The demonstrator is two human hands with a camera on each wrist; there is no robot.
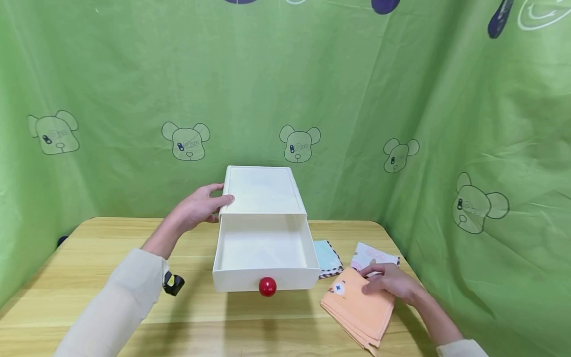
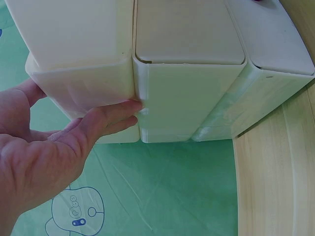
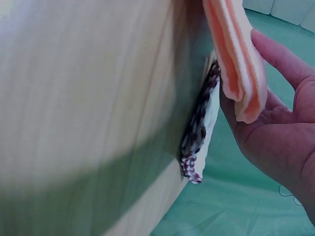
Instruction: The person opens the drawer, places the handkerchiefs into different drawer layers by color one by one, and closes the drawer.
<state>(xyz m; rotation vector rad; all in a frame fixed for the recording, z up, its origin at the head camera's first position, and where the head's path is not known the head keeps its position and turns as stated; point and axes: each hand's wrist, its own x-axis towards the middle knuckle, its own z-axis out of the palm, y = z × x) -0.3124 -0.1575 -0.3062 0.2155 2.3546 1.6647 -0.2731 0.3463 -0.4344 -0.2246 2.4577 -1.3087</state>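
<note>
A white drawer unit [image 1: 263,191] has its top drawer [image 1: 266,243] pulled out, with a red round knob [image 1: 267,286] on the front and nothing lying inside. At its left side is my left hand [image 1: 202,204], thumb over the top edge and extended fingers against the side wall. The left wrist view shows this unit stacked with two more [image 2: 172,98]. My right hand [image 1: 392,281] pinches a folded orange towel [image 1: 359,305] with an embroidered face, thumb on one side and fingers on the other. Its folded layers [image 3: 241,64] show in the right wrist view.
Behind the orange towel lie a light blue cloth [image 1: 326,257] with checked edging and a white-and-pink cloth [image 1: 372,255]. The wooden table [image 1: 192,317] carries everything. A green curtain [image 1: 250,89] with bear heads closes off the back and sides.
</note>
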